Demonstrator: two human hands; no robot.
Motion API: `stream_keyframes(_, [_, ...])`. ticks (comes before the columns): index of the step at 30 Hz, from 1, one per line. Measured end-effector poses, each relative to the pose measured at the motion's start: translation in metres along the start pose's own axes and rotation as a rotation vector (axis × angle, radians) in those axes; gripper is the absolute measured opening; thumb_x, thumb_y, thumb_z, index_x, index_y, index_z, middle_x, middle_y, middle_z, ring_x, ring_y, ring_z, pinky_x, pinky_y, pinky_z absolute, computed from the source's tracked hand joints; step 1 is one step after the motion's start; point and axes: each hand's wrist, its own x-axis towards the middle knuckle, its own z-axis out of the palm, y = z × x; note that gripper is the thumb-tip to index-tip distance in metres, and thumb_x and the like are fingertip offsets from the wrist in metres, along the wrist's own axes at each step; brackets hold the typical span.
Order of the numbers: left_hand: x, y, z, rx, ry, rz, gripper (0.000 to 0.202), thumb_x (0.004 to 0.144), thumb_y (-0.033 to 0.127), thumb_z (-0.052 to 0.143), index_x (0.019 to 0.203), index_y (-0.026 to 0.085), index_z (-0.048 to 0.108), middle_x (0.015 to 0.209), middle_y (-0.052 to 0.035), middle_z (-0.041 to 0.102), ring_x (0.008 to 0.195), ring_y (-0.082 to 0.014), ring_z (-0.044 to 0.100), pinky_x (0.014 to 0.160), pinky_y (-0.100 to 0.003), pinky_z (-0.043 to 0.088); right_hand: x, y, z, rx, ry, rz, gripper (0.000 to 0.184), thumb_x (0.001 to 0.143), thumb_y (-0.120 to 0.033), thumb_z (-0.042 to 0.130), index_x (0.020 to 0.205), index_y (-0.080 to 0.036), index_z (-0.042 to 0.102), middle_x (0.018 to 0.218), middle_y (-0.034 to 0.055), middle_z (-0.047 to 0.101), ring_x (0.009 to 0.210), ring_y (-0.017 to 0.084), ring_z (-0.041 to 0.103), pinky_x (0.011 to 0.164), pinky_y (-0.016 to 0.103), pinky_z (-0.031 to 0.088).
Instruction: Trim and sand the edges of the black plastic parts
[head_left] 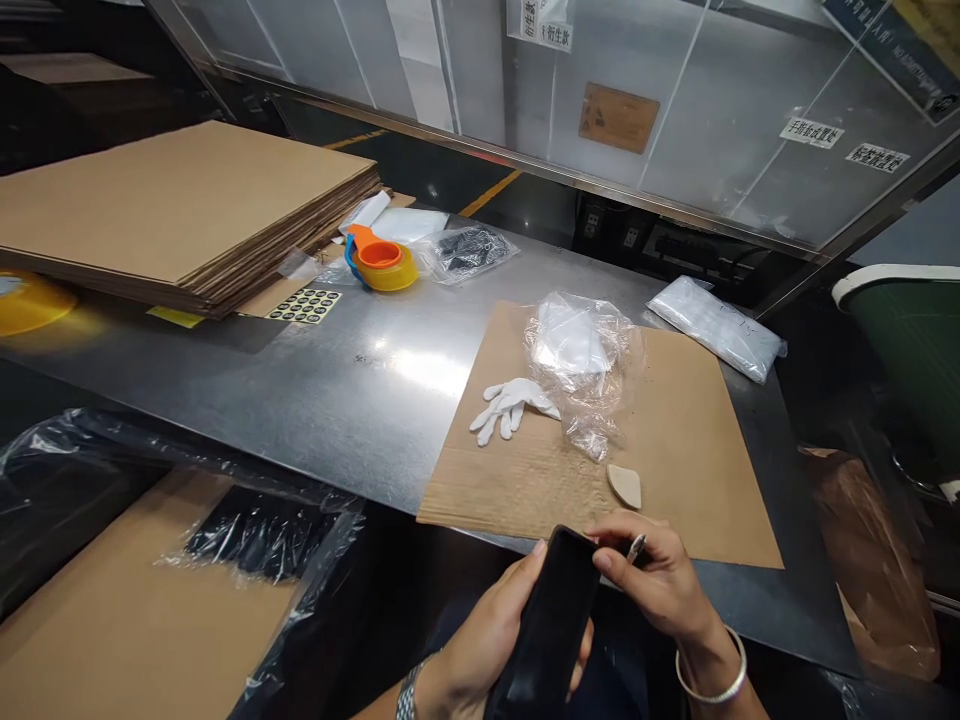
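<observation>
My left hand (480, 635) is wrapped around a long black case-like piece (549, 625) with a rounded top edge, held tilted in front of the table. The exact kind of this piece does not show. At its upper right edge, the fingers of my right hand (660, 580) pinch close against it. A slim tool with a metal tip (637, 548) sticks out between those fingers; the rest of it is hidden. Just beyond my right hand lies a small beige wedge-shaped pad (624, 487) on a cardboard sheet (690, 450).
A white glove (514, 405) and a clear plastic bag (574, 350) with white contents lie on the cardboard. A tape dispenser (384, 262), a sticker sheet (306, 305) and stacked cardboard (187, 210) are further left. A wrapped packet (718, 325) sits at the right.
</observation>
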Motion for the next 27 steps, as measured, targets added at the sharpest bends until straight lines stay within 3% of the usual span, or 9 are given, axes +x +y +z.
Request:
stream_keyframes(2, [0.001, 0.0, -0.001, 0.004, -0.002, 0.008, 0.071, 0.084, 0.062, 0.026, 0.058, 0.007, 0.062, 0.05, -0.0057, 0.054, 0.038, -0.0097, 0.05, 0.039, -0.018, 0.038, 0.0, 0.001, 0.0, -0.014, -0.006, -0.002, 0.013, 0.082, -0.022, 0.058, 0.093, -0.02, 0.066, 0.071, 0.0017, 0.059, 0.064, 0.013, 0.053, 0.058, 0.024, 0.041])
stream_keyframes(7, [0.008, -0.001, -0.007, -0.062, 0.002, -0.058, 0.071, 0.084, 0.062, 0.027, 0.059, 0.006, 0.062, 0.052, -0.0057, 0.055, 0.039, -0.0097, 0.051, 0.04, -0.019, 0.039, -0.001, 0.008, 0.002, -0.007, 0.006, 0.092, 0.016, 0.084, -0.029, 0.057, 0.073, -0.018, 0.059, 0.061, -0.0018, 0.05, 0.055, 0.009, 0.043, 0.053, 0.023, 0.035])
stream_keyframes(9, [0.012, 0.003, -0.01, -0.143, -0.005, -0.035, 0.069, 0.085, 0.061, 0.028, 0.063, 0.006, 0.063, 0.056, -0.006, 0.057, 0.042, -0.0101, 0.053, 0.043, -0.02, 0.042, -0.004, 0.013, 0.004, 0.065, 0.08, 0.164, 0.017, 0.083, -0.035, 0.059, 0.078, -0.019, 0.056, 0.06, -0.0041, 0.045, 0.051, 0.008, 0.038, 0.048, 0.022, 0.032])
stream_keyframes(12, [0.016, 0.016, -0.017, -0.276, 0.014, 0.148, 0.061, 0.086, 0.058, 0.033, 0.07, 0.008, 0.064, 0.063, -0.0063, 0.06, 0.049, -0.0112, 0.056, 0.051, -0.022, 0.046, -0.011, 0.012, 0.008, 0.191, 0.162, 0.278, 0.031, 0.084, -0.047, 0.054, 0.1, -0.021, 0.049, 0.065, -0.0055, 0.044, 0.051, 0.008, 0.039, 0.047, 0.02, 0.033])
stream_keyframes(14, [0.016, 0.026, -0.019, -0.322, 0.042, 0.281, 0.056, 0.086, 0.055, 0.036, 0.072, 0.008, 0.064, 0.065, -0.0065, 0.062, 0.053, -0.0115, 0.057, 0.054, -0.022, 0.047, -0.017, 0.005, 0.011, 0.201, 0.105, 0.362, 0.03, 0.09, -0.048, 0.042, 0.103, -0.021, 0.046, 0.071, -0.0036, 0.048, 0.053, 0.008, 0.045, 0.052, 0.021, 0.037])
stream_keyframes(16, [0.016, 0.033, -0.02, -0.356, 0.087, 0.376, 0.053, 0.087, 0.052, 0.038, 0.073, 0.008, 0.064, 0.067, -0.0067, 0.062, 0.054, -0.011, 0.057, 0.055, -0.021, 0.047, -0.022, -0.006, 0.018, 0.171, -0.036, 0.429, 0.031, 0.095, -0.044, 0.031, 0.09, -0.019, 0.049, 0.07, -0.0017, 0.052, 0.055, 0.008, 0.05, 0.056, 0.021, 0.039])
stream_keyframes(18, [0.016, 0.038, -0.018, -0.386, 0.145, 0.455, 0.052, 0.088, 0.051, 0.037, 0.075, 0.009, 0.064, 0.068, -0.0068, 0.064, 0.054, -0.0108, 0.057, 0.054, -0.021, 0.047, -0.026, -0.016, 0.026, 0.159, -0.163, 0.458, 0.036, 0.095, -0.045, 0.029, 0.08, -0.018, 0.049, 0.065, -0.0008, 0.055, 0.053, 0.009, 0.054, 0.055, 0.021, 0.04])
stream_keyframes(22, [0.018, 0.04, -0.012, -0.41, 0.264, 0.57, 0.049, 0.087, 0.05, 0.037, 0.081, 0.01, 0.064, 0.067, -0.0066, 0.065, 0.054, -0.0119, 0.058, 0.052, -0.021, 0.048, -0.025, -0.025, 0.042, 0.1, -0.255, 0.506, 0.038, 0.094, -0.05, 0.026, 0.081, -0.019, 0.045, 0.058, -0.0004, 0.058, 0.048, 0.01, 0.054, 0.048, 0.02, 0.039])
stream_keyframes(27, [0.019, 0.04, -0.009, -0.377, 0.354, 0.624, 0.053, 0.084, 0.056, 0.038, 0.08, 0.009, 0.063, 0.063, -0.006, 0.064, 0.05, -0.0119, 0.056, 0.044, -0.021, 0.045, -0.021, -0.023, 0.05, 0.078, -0.359, 0.56, 0.044, 0.092, -0.054, 0.026, 0.083, -0.018, 0.049, 0.039, -0.008, 0.04, 0.033, 0.007, 0.04, 0.038, 0.016, 0.029])
